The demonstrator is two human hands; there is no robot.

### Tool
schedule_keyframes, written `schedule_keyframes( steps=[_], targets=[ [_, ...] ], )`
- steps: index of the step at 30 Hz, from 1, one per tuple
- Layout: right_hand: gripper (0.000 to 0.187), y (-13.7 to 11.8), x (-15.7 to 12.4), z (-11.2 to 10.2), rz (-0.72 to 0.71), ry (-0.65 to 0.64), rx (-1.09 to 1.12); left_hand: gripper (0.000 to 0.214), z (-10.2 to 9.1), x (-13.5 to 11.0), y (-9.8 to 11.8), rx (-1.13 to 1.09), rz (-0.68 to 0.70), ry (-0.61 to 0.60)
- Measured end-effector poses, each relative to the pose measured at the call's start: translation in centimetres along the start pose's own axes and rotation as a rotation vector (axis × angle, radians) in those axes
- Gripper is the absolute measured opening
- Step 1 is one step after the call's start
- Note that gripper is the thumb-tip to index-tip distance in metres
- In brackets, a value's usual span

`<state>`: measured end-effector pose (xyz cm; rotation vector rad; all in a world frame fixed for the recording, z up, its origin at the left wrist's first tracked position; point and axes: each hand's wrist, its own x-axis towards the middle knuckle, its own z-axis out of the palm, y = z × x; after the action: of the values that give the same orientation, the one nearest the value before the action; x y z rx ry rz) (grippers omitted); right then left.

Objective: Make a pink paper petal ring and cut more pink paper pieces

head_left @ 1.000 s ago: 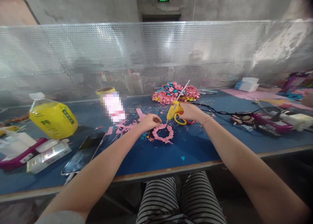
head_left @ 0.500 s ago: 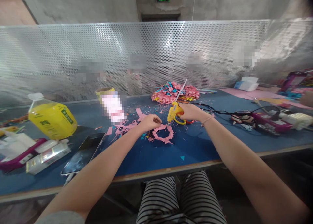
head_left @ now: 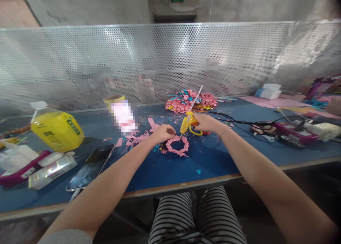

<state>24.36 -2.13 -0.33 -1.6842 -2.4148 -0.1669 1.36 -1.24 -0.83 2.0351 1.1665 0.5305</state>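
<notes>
My right hand point(head_left: 201, 122) is wrapped round a yellow hot glue gun point(head_left: 185, 125). A long translucent glue stick point(head_left: 197, 97) juts from the gun's back end, up and away from me. The nozzle points down at the upper right part of a ring of folded pink paper point(head_left: 177, 152), with a jagged outline, on the blue table. At the ring's upper left edge is my left hand point(head_left: 165, 132), its fingers curled and pinching there. Its fingertips are partly hidden. Beneath my right hand show a yellow loop point(head_left: 196, 132) and a small red piece.
Pink paper scraps point(head_left: 137, 139) lie left of the ring. Behind are finished-looking paper bunches point(head_left: 183, 101) and a tape roll point(head_left: 114, 99). A yellow bottle point(head_left: 57, 128) and phone point(head_left: 92, 165) are at left. Black cables point(head_left: 239, 121) run right towards a purple tray point(head_left: 295, 133).
My right hand has shifted the glue gun slightly left and down, so its nozzle is further along the ring's top edge. My left hand and the ring stay in place.
</notes>
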Motion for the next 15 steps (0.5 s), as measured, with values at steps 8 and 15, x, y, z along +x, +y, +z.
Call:
schedule_keyframes(
  steps=[8,15],
  targets=[
    [0.029,-0.06,0.03,0.21,-0.02,-0.031,0.01,0.012,-0.12,-0.27,0.45,0.003,-0.044,0.021],
    [0.026,-0.07,0.05,0.22,-0.032,-0.052,0.015,0.012,-0.01,-0.28,0.46,0.007,-0.036,0.025]
  ],
)
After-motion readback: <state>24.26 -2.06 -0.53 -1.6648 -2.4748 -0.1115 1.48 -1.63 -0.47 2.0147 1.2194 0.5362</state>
